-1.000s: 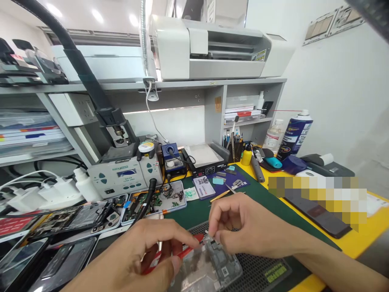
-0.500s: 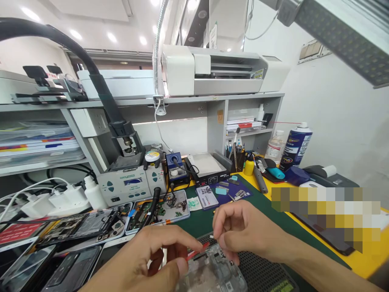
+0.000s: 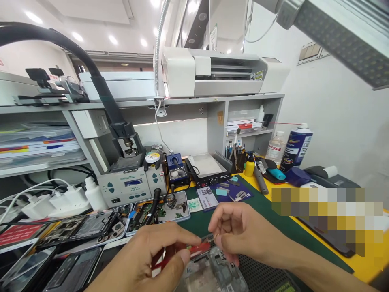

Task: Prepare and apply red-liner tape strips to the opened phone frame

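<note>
My left hand [image 3: 152,259] is closed on a red-handled tool [image 3: 194,249] whose tip points right, over an opened phone frame [image 3: 212,275] lying on a black perforated mat [image 3: 261,271]. My right hand [image 3: 240,233] hovers just right of the tool tip, thumb and forefinger pinched on a tiny part [image 3: 216,235] too small to name. The phone frame shows grey internal parts and lies at the bottom edge of the view, partly hidden by both hands.
A green work mat [image 3: 267,219] covers the yellow bench. Behind stand a soldering station [image 3: 130,184], a hot plate [image 3: 209,166], a spray can [image 3: 294,146] and a fume hose [image 3: 100,93]. Dismantled phones [image 3: 79,227] lie at left. A lamp head [image 3: 340,36] hangs upper right.
The view has tilted up, so the phone frame sits lower in view. My left hand has slid the red tool rightward toward my right hand's pinched fingertips.
</note>
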Available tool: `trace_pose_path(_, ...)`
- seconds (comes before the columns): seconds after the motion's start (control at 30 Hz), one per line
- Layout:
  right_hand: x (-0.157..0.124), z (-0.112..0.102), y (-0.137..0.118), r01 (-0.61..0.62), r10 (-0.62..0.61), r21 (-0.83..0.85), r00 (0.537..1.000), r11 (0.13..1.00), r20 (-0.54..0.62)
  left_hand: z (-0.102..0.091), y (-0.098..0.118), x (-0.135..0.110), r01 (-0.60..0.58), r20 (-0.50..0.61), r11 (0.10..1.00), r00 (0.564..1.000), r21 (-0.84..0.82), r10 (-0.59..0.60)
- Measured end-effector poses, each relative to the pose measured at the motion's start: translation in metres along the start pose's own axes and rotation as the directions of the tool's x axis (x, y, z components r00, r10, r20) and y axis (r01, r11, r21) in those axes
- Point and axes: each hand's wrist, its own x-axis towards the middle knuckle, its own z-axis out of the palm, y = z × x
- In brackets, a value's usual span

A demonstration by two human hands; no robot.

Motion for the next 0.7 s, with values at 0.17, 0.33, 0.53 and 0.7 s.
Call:
trace_pose_path(0.17,-0.001,0.002,0.001,-0.004,0.002,-0.045,0.999,0.999,-0.038,0.005,-0.001,0.004,-0.125,-0.045,0.991,0.991,0.044,0.127)
trace_pose_path(0.33,0.001,0.006,0.003,-0.024,0.023,-0.021,0.999,1.000,-0.033,0.006,-0.004,0.005,-0.147,0.038,0.987,0.989,0.064,0.145)
trace_pose_path(0.53,0.003,0.010,0.003,-0.029,0.030,0.053,0.999,0.998,-0.016,0.005,-0.005,0.005,-0.201,0.037,0.959,0.980,0.200,0.197)
trace_pose_path(0.7,0.002,0.011,0.001,-0.026,0.028,0.072,0.999,0.997,-0.031,0.008,-0.007,0.003,-0.267,-0.014,0.931,0.960,0.248,0.279)
